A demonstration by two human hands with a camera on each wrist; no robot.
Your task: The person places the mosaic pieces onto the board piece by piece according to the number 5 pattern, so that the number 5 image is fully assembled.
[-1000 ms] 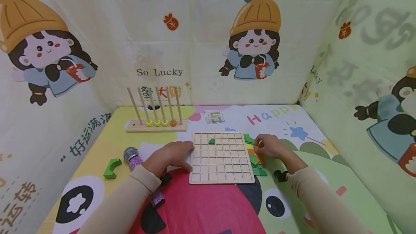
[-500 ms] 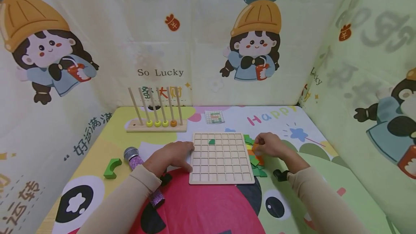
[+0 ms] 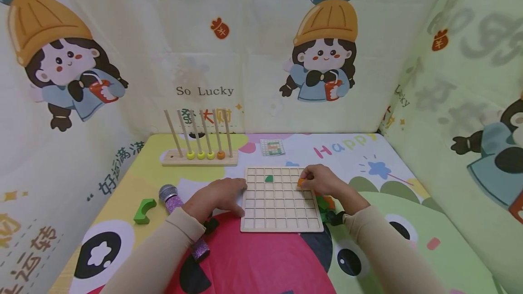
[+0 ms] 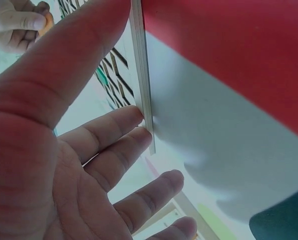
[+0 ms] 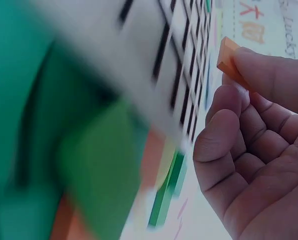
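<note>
A wooden grid board (image 3: 282,201) lies on the table with one green quarter-round piece (image 3: 269,178) in an upper cell. My left hand (image 3: 218,196) touches the board's left edge, its fingers (image 4: 114,125) spread and fairly straight. Over the board's upper right part, my right hand (image 3: 324,181) pinches an orange piece (image 3: 301,183) between thumb and finger. In the right wrist view the orange piece (image 5: 229,57) sticks out past the thumb of the right hand (image 5: 258,145). Loose green and orange pieces (image 3: 324,204) lie beside the board's right edge, partly hidden by the right hand and wrist.
A peg rack (image 3: 200,161) with yellow and orange beads stands behind the board at the left. A small patterned card (image 3: 272,147) lies behind the board. Left of the left hand are a glittery microphone (image 3: 173,201) and a green arch block (image 3: 144,211).
My right hand has moved left from the loose pieces to above the board's right side, carrying an orange piece. The left hand has stayed at the board's left edge. The head view has shifted slightly.
</note>
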